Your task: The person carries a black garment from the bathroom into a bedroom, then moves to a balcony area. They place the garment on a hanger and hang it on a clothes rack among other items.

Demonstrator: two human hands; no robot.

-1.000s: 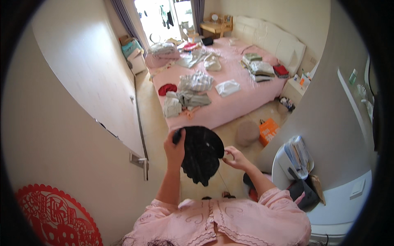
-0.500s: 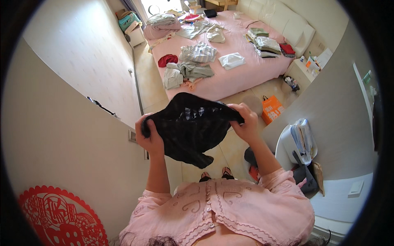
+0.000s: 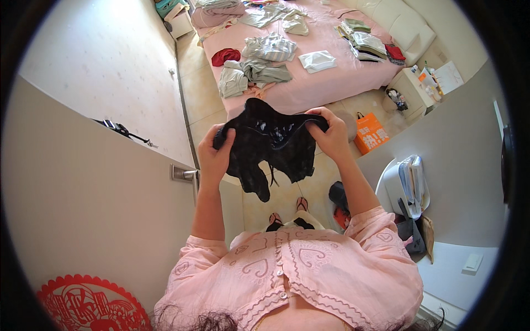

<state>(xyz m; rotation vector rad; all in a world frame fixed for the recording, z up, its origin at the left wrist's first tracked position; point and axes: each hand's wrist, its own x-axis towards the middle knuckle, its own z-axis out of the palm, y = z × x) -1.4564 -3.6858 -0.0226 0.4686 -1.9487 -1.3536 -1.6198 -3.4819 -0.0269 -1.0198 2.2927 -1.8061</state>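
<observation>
Paper-cut (image 3: 94, 303): a red, scalloped round, low on the pale door at the far left, well apart from both hands
Door handle (image 3: 187, 175): metal, close by the left wrist as I see it
Left hand (image 3: 214, 154): clamped on the left end of the upper edge of a black garment (image 3: 251, 146), thumb pressed on the cloth
Black garment: up in the air between the 2 hands, in front of the person's body; pale patches show inside its opening, 2 lobes hang down, the left one longer, and a thin dark cord dangles between them
Span between the grips: the upper edge runs crosswise from hand to hand, slack in the middle; each hand has its own end, so neither is clearly nearer, and the cloth drops below both
Feet (image 3: 302, 204): 2, in sandals, on the tiles below the cloth
Pink bed (image 3: 314, 91): beyond the garment, bearing a red cloth (image 3: 225, 57), grey-green clothes (image 3: 268, 71) and a white packet (image 3: 317, 62)
Right hand (image 3: 331, 135): clamped on the right end, a little higher in view than the left
Orange bag (image 3: 371, 132): on the floor, right of the right hand
Folders (image 3: 413, 185): upright in a white holder, farther right
</observation>
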